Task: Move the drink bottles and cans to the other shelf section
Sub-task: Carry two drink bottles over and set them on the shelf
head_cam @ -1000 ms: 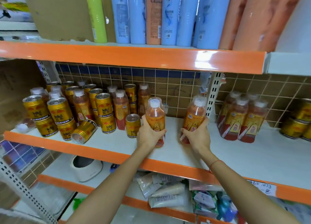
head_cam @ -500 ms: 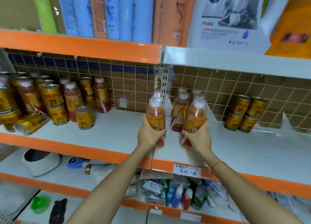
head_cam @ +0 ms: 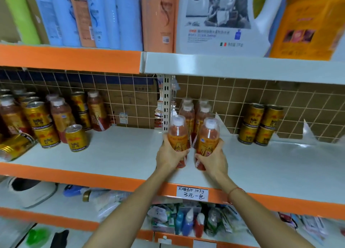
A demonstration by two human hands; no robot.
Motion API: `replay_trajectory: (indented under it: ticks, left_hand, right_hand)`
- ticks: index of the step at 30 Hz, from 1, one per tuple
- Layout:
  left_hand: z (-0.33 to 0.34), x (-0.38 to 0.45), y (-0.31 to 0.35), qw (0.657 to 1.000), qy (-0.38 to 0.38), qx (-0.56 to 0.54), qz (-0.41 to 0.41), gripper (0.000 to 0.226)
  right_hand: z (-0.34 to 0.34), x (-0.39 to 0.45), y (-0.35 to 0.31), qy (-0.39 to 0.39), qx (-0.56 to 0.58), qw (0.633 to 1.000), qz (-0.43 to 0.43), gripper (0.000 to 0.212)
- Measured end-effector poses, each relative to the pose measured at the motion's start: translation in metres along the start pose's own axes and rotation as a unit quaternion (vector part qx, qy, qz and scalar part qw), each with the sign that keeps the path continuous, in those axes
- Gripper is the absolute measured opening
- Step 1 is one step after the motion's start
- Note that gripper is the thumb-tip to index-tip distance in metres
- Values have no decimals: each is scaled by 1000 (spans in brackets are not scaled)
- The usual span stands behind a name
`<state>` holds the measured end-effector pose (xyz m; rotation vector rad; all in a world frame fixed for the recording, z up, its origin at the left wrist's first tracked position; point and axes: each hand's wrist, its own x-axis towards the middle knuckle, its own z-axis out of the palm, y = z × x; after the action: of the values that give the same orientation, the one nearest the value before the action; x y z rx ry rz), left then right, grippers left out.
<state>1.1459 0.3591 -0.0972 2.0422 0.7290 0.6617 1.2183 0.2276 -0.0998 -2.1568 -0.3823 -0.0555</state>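
Two orange drink bottles stand upright side by side at the near edge of the shelf (head_cam: 119,154), just right of the perforated upright post (head_cam: 166,106): the left bottle (head_cam: 178,136) in the left hand (head_cam: 170,157) grip, the right bottle (head_cam: 208,137) in the right hand (head_cam: 212,160) grip, fingers wrapped round each. Four more bottles (head_cam: 194,111) stand just behind, stacked gold cans (head_cam: 258,124) farther right. Cans and bottles (head_cam: 46,121) crowd the far left section.

Handwritten price tag (head_cam: 192,194) on the orange shelf edge (head_cam: 112,180) reads "103g" and "3元一包"; gold cans (head_cam: 77,138) show "红牛"; other print is too blurred.
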Motion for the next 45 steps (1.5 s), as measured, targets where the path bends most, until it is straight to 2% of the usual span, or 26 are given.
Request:
replay_trajectory:
  ticks: [10,13,19,24,29,34,45]
  left_hand:
    - [1,-8,-11,999,-15,-12,45,94]
    - [5,-12,-19,998,-3,-35,51,100]
    - [16,-18,-25,993,26,-99,60,92]
    - [17,-8,-22,990,5,-134,47,83]
    - [18,8,-22,988,-39,-140,44,62]
    - [20,16,-17,986,-80,-143,28,71]
    - [28,23,-18,985,-77,-152,25,72]
  right_hand:
    - [-1,-3,14,-38,36,998,-31,98]
    - [4,-7,21,-20,48,998,-24,96]
    - [15,-14,27,23,63,997,-32,81]
    - [13,-7,22,5,67,997,-41,79]
    - [15,5,18,-11,83,996,-39,75]
    - [20,14,16,-16,90,995,-31,73]
    - [24,17,18,-9,87,996,-31,76]
